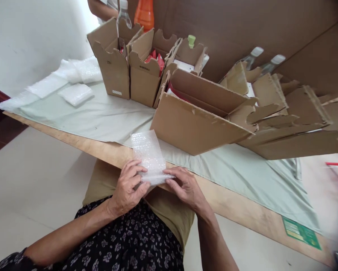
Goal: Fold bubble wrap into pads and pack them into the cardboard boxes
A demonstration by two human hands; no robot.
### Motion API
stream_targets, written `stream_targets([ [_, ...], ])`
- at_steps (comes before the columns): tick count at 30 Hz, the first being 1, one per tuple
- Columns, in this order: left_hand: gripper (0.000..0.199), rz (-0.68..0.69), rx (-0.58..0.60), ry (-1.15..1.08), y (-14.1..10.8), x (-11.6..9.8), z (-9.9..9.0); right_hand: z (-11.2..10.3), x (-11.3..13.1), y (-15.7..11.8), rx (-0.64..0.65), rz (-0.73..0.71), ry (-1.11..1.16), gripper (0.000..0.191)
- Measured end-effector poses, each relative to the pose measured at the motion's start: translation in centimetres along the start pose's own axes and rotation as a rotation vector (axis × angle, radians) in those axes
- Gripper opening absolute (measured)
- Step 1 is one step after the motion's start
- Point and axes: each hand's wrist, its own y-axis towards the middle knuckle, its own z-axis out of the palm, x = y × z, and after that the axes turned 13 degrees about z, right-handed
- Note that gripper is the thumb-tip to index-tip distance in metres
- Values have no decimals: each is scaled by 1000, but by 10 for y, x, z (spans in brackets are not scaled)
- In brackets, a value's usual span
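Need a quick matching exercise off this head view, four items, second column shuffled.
Column 1
1. Bubble wrap nearest the person
2. Big bottle at the top, left of middle
3. Cloth
4. Large front box

Column 2
A. Spread over the wooden board
B. Bright orange
C. Brown cardboard, open at the top
D. Held between the left hand and the right hand

Pairs: 1-D, 2-B, 3-A, 4-C
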Motion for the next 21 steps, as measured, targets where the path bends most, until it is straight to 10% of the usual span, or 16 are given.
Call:
stream_targets([
  [13,38,-41,-15,249,-2,6,3,7,13,-10,-394,-75,-266,29],
  [21,23,-18,15,217,-2,7,1,12,18,-7,-173,-240,-482,24],
])
